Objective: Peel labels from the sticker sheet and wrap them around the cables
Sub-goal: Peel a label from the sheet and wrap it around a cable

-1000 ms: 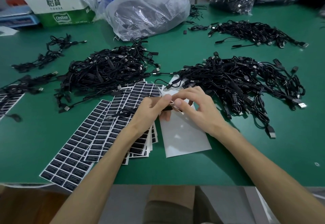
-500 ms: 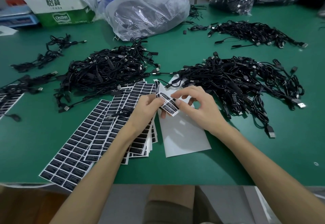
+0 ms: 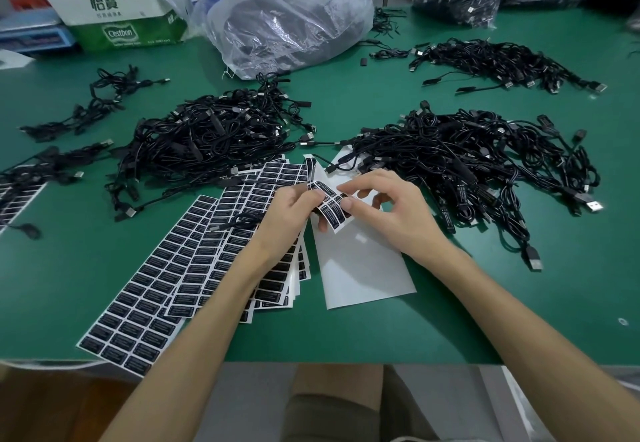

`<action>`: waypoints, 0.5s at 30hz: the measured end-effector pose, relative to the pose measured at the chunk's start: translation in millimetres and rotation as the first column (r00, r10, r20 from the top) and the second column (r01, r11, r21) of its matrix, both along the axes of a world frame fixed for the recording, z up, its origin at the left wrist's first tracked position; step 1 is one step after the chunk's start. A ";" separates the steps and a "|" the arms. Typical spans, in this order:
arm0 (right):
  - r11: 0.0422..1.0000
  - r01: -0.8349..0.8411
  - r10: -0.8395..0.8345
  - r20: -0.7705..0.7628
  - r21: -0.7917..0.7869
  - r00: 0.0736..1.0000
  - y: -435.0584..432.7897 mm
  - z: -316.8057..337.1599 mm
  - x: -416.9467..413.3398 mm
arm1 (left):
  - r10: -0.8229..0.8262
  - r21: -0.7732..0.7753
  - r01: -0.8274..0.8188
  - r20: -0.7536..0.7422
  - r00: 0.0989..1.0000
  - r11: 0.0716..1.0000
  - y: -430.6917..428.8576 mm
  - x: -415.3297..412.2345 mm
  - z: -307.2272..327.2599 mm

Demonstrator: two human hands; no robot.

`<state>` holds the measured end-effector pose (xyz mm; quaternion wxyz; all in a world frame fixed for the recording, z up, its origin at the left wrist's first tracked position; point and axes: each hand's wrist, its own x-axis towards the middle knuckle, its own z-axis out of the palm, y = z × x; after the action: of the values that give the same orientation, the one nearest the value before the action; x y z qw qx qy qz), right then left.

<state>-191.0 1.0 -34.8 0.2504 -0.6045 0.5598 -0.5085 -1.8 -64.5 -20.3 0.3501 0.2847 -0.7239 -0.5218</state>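
L hand (image 3: 292, 211) + R hand (image 3: 394, 214) both pinching label strip (image 3: 331, 214), above blank backing sheet (image 3: 363, 268)

A second ago the label strip (image 3: 331, 211) sat nearly hidden, edge-on between the two hands. It has since been turned face up, so its rows of black labels now show, bowed. The left hand (image 3: 294, 213) now grips its left end. The right hand (image 3: 391, 216) has spread its outer fingers wider, thumb and forefinger pinching the strip's right edge.
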 end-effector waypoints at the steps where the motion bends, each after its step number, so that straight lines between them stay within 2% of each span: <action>1: 1.000 0.001 -0.001 0.002 0.002 1.000 0.0 0.1 -0.1 | 0.005 -0.002 -0.005 0.003 1.000 1.000 0.2 -0.3 0.2; 11: 0.999 -0.027 0.028 -0.017 0.025 0.999 -0.6 0.3 0.8 | 0.178 -0.029 -0.178 -0.004 0.984 0.984 -3.4 -3.6 -5.0; 15: 0.999 -0.022 0.023 -0.037 0.031 0.999 -1.6 0.3 1.1 | 0.194 0.025 -0.192 -0.065 0.979 0.981 -4.1 -2.9 -5.3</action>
<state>-189.9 -0.7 -34.5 0.2551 -0.6161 0.5653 -0.4856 -4.8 -68.6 -25.6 0.4204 0.3392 -0.6759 -0.5013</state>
